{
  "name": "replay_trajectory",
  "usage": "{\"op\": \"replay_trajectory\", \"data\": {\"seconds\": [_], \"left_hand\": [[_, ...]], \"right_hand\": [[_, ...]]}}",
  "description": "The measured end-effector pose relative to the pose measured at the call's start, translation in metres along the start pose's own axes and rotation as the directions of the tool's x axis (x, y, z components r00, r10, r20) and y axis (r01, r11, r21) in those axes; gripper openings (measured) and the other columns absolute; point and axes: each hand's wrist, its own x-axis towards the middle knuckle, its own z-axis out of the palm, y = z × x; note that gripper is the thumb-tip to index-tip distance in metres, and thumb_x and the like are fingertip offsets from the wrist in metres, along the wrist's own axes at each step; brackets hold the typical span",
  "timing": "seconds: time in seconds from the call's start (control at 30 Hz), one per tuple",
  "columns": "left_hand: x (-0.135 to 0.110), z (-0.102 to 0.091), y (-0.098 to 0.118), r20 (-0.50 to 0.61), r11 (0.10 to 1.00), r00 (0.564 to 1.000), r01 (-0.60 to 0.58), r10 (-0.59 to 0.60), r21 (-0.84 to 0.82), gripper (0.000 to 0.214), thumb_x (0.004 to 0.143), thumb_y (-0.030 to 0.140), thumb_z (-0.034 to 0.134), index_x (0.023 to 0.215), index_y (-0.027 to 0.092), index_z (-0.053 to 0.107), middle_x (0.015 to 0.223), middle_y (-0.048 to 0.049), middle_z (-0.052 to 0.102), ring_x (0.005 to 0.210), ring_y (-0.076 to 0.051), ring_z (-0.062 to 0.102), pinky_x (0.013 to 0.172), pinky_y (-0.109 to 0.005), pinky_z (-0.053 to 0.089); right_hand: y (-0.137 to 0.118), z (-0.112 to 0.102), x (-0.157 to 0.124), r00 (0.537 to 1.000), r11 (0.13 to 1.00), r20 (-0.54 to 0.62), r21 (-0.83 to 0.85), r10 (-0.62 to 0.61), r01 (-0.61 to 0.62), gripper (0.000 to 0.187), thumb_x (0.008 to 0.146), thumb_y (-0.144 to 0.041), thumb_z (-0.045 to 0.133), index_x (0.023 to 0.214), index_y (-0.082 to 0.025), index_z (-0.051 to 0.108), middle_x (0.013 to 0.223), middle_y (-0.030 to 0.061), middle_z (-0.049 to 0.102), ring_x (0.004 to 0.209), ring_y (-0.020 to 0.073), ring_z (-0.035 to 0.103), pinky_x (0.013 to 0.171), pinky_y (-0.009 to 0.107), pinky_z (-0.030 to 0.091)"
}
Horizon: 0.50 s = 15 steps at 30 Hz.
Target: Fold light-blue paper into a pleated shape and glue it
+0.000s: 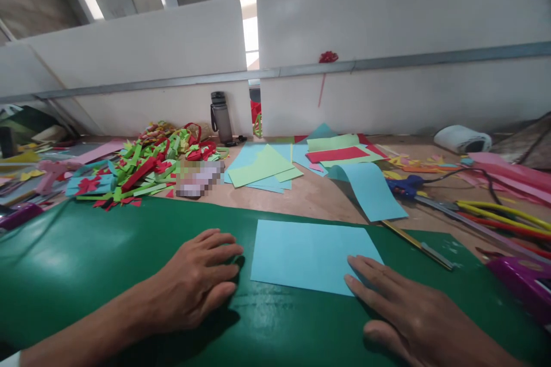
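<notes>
A light blue paper sheet (307,255) lies flat on the green mat (86,258) in front of me. My right hand (408,312) rests open with its fingertips on the sheet's near right corner. My left hand (198,284) lies palm down on the mat just left of the sheet, fingers loosely curved and holding nothing; they stop short of the paper's left edge.
Beyond the mat, blue, green and red sheets (267,169) lie on the wooden table, with a curled blue sheet (370,189). A heap of paper scraps (142,166) sits left, a dark bottle (221,117) at the white partition. A blue glue gun (404,186), ruler (419,245) and purple tool (523,281) lie right.
</notes>
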Motion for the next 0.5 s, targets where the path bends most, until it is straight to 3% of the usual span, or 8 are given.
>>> {"op": "replay_trajectory", "data": {"seconds": [0.07, 0.23, 0.4, 0.5], "left_hand": [[0.022, -0.001, 0.010, -0.029, 0.997, 0.996, -0.081, 0.081, -0.001, 0.026, 0.094, 0.025, 0.037, 0.108, 0.018, 0.058, 0.112, -0.0091, 0.061, 0.104, -0.023, 0.054, 0.095, -0.039, 0.039], [0.077, 0.014, 0.025, 0.102, 0.975, 0.971, -0.221, 0.216, 0.037, 0.029, 0.089, 0.035, 0.046, 0.111, 0.017, 0.051, 0.096, -0.0079, 0.055, 0.082, -0.022, 0.052, 0.075, -0.034, 0.045], [0.085, 0.026, 0.016, 0.033, 0.964, 0.967, -0.249, 0.253, -0.092, 0.028, 0.092, 0.023, 0.036, 0.120, 0.018, 0.041, 0.097, -0.0080, 0.052, 0.090, -0.021, 0.050, 0.084, -0.031, 0.041], [0.083, 0.025, 0.015, 0.033, 0.966, 0.970, -0.238, 0.242, -0.105, 0.031, 0.092, 0.024, 0.036, 0.122, 0.018, 0.040, 0.098, -0.0081, 0.052, 0.090, -0.021, 0.050, 0.085, -0.032, 0.041]], "right_hand": [[-0.002, -0.001, 0.005, 1.000, 1.000, -0.008, 0.008, 0.012, -0.012, 0.036, 0.095, -0.035, 0.039, 0.102, -0.015, 0.067, 0.102, 0.0128, 0.071, 0.091, 0.0258, 0.067, 0.063, 0.033, 0.057], [-0.009, -0.002, 0.014, 0.994, 0.986, 0.008, 0.128, 0.106, -0.106, 0.042, 0.097, -0.038, 0.031, 0.090, -0.015, 0.066, 0.085, 0.0113, 0.068, 0.074, 0.0209, 0.062, 0.062, 0.030, 0.052], [-0.008, 0.004, 0.022, 0.994, 0.989, 0.101, 0.135, 0.051, -0.065, 0.034, 0.089, -0.042, 0.048, 0.113, -0.020, 0.059, 0.084, 0.0071, 0.061, 0.074, 0.0216, 0.055, 0.064, 0.032, 0.046], [-0.011, 0.012, 0.032, 0.982, 0.983, 0.186, 0.176, 0.020, -0.054, 0.038, 0.083, -0.046, 0.056, 0.113, -0.023, 0.058, 0.084, 0.0053, 0.058, 0.074, 0.0217, 0.051, 0.064, 0.033, 0.043]]}}
